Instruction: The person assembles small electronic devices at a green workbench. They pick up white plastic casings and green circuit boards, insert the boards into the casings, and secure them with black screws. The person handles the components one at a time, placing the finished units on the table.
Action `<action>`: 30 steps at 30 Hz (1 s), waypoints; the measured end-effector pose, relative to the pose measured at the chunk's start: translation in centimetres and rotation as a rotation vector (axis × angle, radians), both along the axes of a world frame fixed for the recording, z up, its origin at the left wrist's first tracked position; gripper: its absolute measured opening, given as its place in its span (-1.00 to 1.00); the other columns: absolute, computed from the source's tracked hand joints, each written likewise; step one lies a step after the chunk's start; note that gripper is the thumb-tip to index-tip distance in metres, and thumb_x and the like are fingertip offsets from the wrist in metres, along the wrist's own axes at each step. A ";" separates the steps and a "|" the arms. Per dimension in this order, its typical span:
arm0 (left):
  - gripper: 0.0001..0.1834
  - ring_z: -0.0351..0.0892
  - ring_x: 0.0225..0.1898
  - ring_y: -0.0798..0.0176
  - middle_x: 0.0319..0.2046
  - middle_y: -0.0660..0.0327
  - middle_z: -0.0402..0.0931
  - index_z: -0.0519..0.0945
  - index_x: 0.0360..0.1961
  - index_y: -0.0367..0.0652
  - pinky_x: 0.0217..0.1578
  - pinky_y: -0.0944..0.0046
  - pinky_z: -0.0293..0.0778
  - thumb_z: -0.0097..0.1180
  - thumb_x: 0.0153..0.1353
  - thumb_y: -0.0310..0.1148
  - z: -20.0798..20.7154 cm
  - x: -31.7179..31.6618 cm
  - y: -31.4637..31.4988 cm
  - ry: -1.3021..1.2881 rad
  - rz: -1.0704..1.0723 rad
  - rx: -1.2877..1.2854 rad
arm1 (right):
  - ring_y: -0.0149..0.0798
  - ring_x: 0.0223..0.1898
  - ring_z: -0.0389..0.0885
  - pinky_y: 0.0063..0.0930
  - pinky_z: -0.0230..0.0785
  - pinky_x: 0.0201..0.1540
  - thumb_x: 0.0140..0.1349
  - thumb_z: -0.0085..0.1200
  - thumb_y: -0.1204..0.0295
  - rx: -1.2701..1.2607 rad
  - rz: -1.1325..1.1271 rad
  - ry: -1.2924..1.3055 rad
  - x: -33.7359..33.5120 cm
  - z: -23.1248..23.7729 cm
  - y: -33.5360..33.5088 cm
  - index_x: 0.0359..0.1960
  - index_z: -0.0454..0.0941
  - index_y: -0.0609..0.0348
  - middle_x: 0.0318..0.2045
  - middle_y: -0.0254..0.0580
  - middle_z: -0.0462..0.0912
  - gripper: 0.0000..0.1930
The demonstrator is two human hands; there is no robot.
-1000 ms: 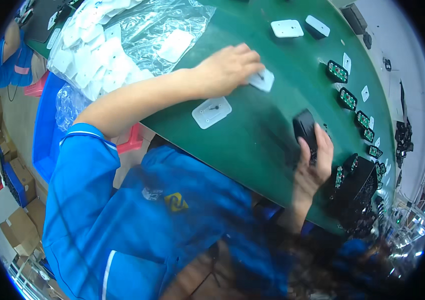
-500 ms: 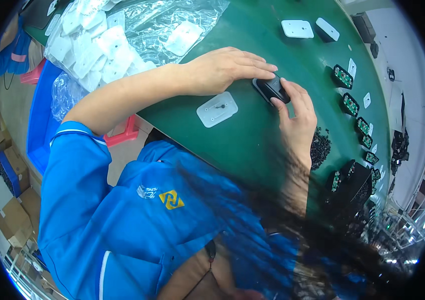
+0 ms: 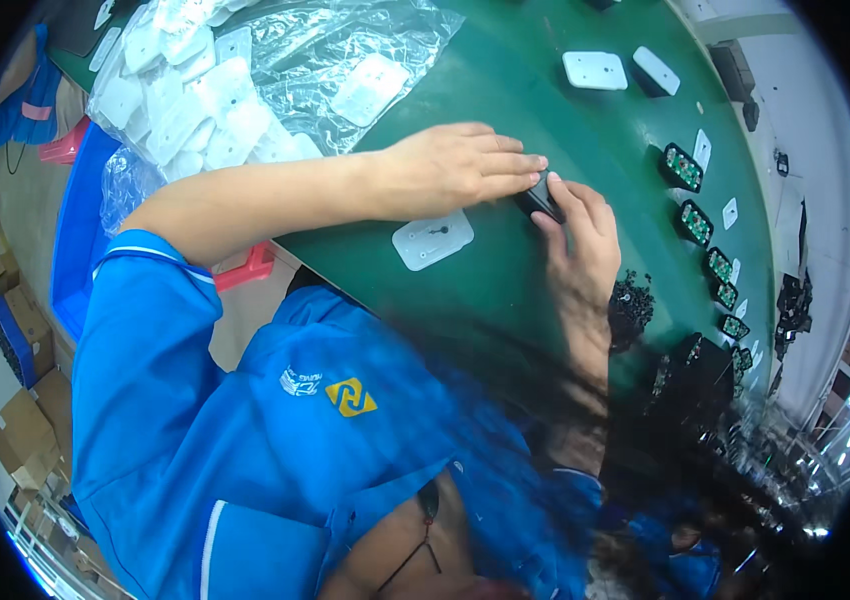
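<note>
Between my two hands is a small black plastic casing (image 3: 540, 198), held low over the green table and partly covered by fingers. My right hand (image 3: 585, 238) grips its near right side, thumb on one edge and fingers on the other. From the left, my left hand (image 3: 465, 172) reaches over with fingers together, their tips pressed on the casing's far end; its thumb is hidden. A translucent white plate (image 3: 433, 240) with a small dark piece on it lies just below my left wrist.
White plates (image 3: 180, 95) are heaped on clear plastic film (image 3: 395, 40) at the far left. Black casings with green circuit boards (image 3: 695, 222) line the right side. Small black parts (image 3: 631, 305) are piled near my right wrist. A blue bin (image 3: 75, 240) stands left. Hair blurs the lower right.
My left hand has come nearer and covers more of the casing. The casing has turned and come slightly nearer, with my right hand still holding it.
</note>
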State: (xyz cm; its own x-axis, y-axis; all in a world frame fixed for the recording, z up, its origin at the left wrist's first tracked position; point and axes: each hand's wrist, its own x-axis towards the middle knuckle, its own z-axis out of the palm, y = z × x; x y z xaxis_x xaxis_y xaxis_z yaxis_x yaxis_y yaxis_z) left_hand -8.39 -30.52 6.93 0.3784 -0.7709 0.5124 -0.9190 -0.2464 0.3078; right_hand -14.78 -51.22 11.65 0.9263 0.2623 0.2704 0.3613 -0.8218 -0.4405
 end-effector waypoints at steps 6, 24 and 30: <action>-0.67 0.49 -0.16 0.05 -0.19 0.07 0.45 0.45 -0.22 -0.29 -0.12 0.14 0.46 0.17 0.02 -0.35 0.1 0.7 -3.6 0.035 0.057 -0.044 | -0.31 -0.16 0.57 -0.49 0.40 -0.07 0.06 0.20 0.51 0.426 -0.047 0.374 2.2 1.4 -2.6 -0.05 0.56 0.19 -0.18 -0.17 0.59 -0.64; -0.56 0.56 -0.70 0.25 -0.67 0.10 0.58 0.58 -0.56 -0.34 -0.68 0.26 0.46 -0.05 0.29 -0.18 -3.5 21.8 -0.9 0.859 0.727 0.003 | -0.41 -0.16 0.53 -0.56 0.35 -0.04 0.31 0.00 0.39 0.759 -0.325 0.183 -2.1 1.9 -4.3 -0.14 0.55 0.29 -0.19 -0.21 0.59 -0.78; -0.65 0.47 -0.76 0.30 -0.71 0.14 0.53 0.55 -0.67 -0.32 -0.72 0.31 0.37 0.08 0.13 -0.26 -1.6 20.5 -1.9 0.898 0.714 -0.127 | -0.39 -0.17 0.54 -0.58 0.37 -0.09 0.32 -0.04 0.46 0.754 -0.411 0.128 -7.6 2.7 -6.4 -0.16 0.56 0.30 -0.15 -0.19 0.56 -0.81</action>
State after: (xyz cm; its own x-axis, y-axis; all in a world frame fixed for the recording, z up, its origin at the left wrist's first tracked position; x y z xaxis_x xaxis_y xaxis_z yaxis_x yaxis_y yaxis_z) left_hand 12.08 -32.37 5.33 0.9751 -0.1962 -0.1037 -0.0199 -0.5427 0.8397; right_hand -22.34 -57.58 14.30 0.9435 -0.3070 0.1244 0.0102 -0.3486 -0.9372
